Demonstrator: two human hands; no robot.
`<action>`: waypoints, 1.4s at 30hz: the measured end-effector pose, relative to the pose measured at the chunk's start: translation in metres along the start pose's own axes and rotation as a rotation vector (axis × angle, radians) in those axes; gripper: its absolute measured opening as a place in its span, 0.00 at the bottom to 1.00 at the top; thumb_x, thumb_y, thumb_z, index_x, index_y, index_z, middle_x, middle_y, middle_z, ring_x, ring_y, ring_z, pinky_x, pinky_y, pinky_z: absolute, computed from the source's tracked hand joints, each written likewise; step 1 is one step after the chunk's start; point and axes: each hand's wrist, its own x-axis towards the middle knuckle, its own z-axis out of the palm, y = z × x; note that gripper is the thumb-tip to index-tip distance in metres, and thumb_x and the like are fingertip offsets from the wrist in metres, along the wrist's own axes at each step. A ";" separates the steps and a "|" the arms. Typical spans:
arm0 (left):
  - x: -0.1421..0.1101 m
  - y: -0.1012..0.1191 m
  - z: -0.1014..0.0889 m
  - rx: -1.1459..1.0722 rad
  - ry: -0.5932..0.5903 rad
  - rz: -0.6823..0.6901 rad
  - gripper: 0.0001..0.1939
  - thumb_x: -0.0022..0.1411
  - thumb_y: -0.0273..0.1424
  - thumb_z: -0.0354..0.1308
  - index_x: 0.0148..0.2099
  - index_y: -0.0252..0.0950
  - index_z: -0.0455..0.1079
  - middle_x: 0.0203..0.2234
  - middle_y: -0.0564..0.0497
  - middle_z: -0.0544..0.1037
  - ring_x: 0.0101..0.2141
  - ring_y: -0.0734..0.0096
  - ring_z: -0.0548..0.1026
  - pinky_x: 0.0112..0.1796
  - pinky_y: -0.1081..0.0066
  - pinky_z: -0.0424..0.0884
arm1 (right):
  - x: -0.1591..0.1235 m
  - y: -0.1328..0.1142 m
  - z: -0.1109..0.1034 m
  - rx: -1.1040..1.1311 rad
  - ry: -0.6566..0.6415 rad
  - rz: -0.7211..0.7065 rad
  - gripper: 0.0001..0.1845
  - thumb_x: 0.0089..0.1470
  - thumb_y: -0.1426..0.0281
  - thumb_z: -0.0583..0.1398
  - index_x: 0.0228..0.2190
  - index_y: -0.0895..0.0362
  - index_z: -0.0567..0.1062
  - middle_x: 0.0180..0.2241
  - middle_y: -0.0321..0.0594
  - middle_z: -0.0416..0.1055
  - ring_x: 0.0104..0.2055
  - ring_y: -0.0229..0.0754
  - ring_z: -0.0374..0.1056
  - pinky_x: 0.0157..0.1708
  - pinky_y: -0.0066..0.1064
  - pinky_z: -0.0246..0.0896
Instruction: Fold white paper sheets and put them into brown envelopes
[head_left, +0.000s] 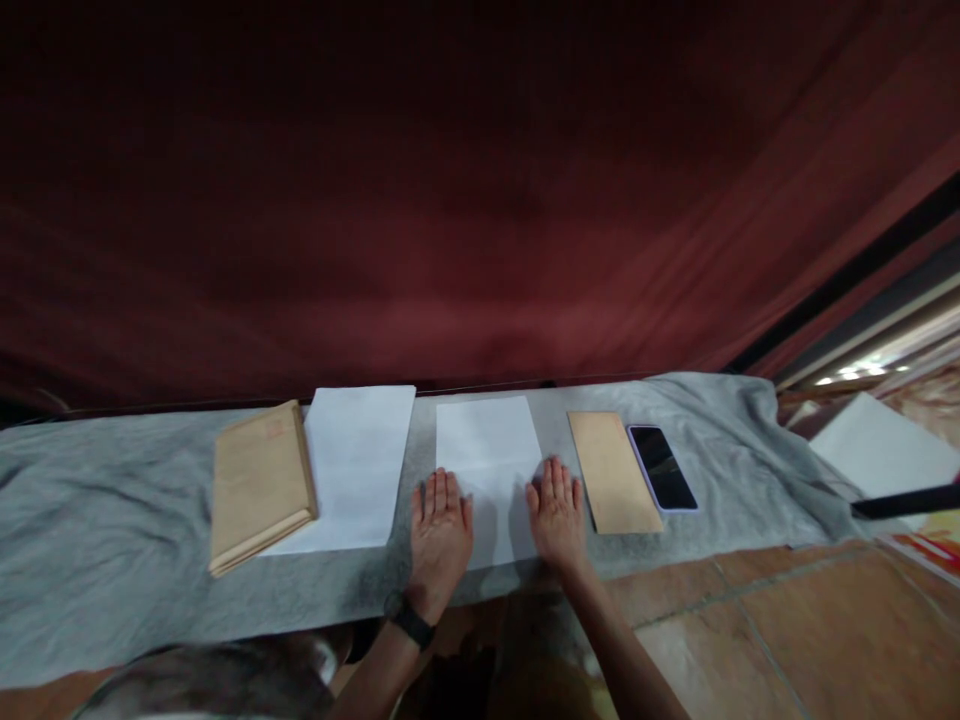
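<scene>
A single white sheet of paper (487, 440) with a faint crease across it lies in front of me on the grey cloth. My left hand (440, 535), a dark watch on its wrist, is open at the sheet's left edge, fingers straight. At the right edge my right hand (557, 510) is open too, fingers stretched forward. Neither hand grips anything. Close to the right hand lies one flat brown envelope (615, 470). On the left, a stack of white paper (360, 460) is partly covered by a pile of brown envelopes (262, 480).
A phone (663, 468) with a light purple edge lies right of the single envelope. Grey cloth (97, 510) covers the long narrow surface. A dark red curtain (480, 250) hangs behind it. Tiled floor (847, 630) and a white object (885, 445) are at the right.
</scene>
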 end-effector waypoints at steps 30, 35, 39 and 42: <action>0.085 -0.013 0.040 -0.057 0.021 -0.045 0.34 0.72 0.41 0.40 0.71 0.23 0.50 0.68 0.33 0.55 0.69 0.50 0.53 0.66 0.48 0.51 | 0.126 -0.057 0.043 0.061 -0.183 -0.315 0.29 0.71 0.61 0.44 0.68 0.57 0.56 0.70 0.47 0.50 0.71 0.50 0.47 0.68 0.49 0.39; 0.085 -0.010 0.033 -0.041 -0.017 -0.060 0.34 0.72 0.41 0.42 0.72 0.25 0.48 0.69 0.35 0.54 0.70 0.51 0.50 0.67 0.46 0.46 | 0.126 -0.059 0.047 0.031 -0.217 -0.323 0.29 0.71 0.61 0.45 0.68 0.55 0.55 0.71 0.47 0.48 0.71 0.52 0.46 0.68 0.53 0.37; 0.095 -0.003 0.028 -0.069 -0.072 0.067 0.29 0.72 0.35 0.39 0.71 0.28 0.53 0.70 0.40 0.54 0.70 0.55 0.48 0.68 0.48 0.42 | 0.124 -0.056 0.043 0.015 -0.237 -0.340 0.29 0.70 0.65 0.44 0.68 0.55 0.55 0.71 0.48 0.47 0.72 0.54 0.44 0.68 0.55 0.34; 0.108 0.001 0.032 -0.128 -0.088 0.201 0.28 0.73 0.33 0.37 0.71 0.30 0.52 0.71 0.45 0.54 0.70 0.60 0.47 0.69 0.52 0.42 | 0.123 -0.055 0.042 -0.012 -0.255 -0.377 0.30 0.67 0.71 0.44 0.68 0.58 0.55 0.71 0.48 0.45 0.72 0.53 0.41 0.68 0.54 0.33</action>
